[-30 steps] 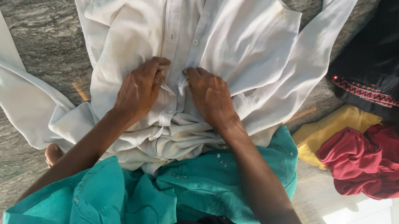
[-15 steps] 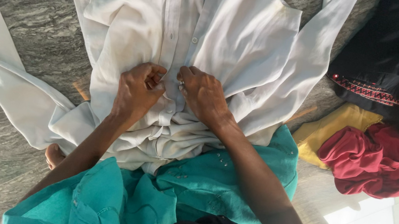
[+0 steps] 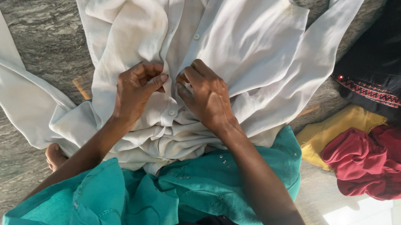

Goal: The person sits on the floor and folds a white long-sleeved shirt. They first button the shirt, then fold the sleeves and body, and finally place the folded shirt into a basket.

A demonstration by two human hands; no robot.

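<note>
— From the head view, where does the white shirt (image 3: 192,62) lie from the hands?

— Straight ahead of them and under them. It is spread open on the grey stone floor (image 3: 28,8), collar end away from the person, hem bunched toward the teal garment (image 3: 210,184) at the lap. Its long axis runs directly away from the hands, along the button strip (image 3: 191,40).

— And the hands themselves?

— The left hand (image 3: 134,92) pinches the left front edge, fingers curled narrow on the fabric. The right hand (image 3: 208,97) grips the facing edge the same way — the two fingertips nearly touch at the strip.

— Which is nearer to it?

— Neither by much; both sit on it, at the shirt's lower middle.

— Anything beside them?

— Right of the right hand, well apart: a red cloth (image 3: 376,163), a yellow cloth (image 3: 333,132) and a dark embroidered garment (image 3: 397,69).
</note>
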